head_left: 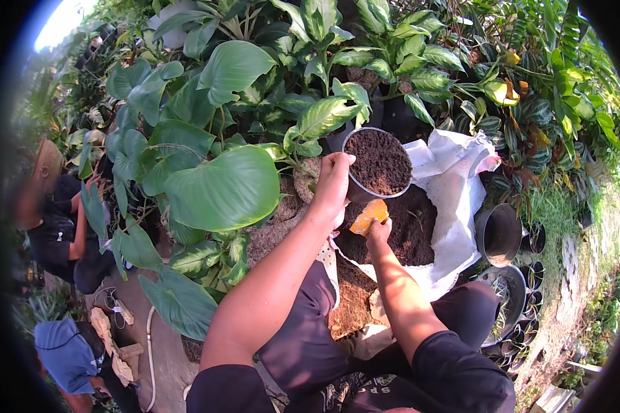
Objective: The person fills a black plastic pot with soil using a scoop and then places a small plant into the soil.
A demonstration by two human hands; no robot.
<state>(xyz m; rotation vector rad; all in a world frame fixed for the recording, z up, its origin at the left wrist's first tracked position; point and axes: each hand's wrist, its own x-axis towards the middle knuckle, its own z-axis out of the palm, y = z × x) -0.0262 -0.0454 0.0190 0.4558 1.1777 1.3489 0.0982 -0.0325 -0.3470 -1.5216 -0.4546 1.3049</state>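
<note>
My left hand (333,183) grips the rim of a plastic plant pot (349,192), which is filled close to its top with dark soil (377,161). Just below the pot, my right hand (378,232) holds an orange plastic scoop-like piece (370,217) with pale smears on it. Both hands are above a white woven sack (457,191), its mouth spread wide around more dark potting soil (413,227). The pot hides part of the sack's far side.
Broad-leaved potted plants (227,188) crowd the left and far side. At right stand a black pot (498,235), a wide basin (504,304) and several small pots (533,299). Two other people (62,227) are at the left, near a hose (150,356).
</note>
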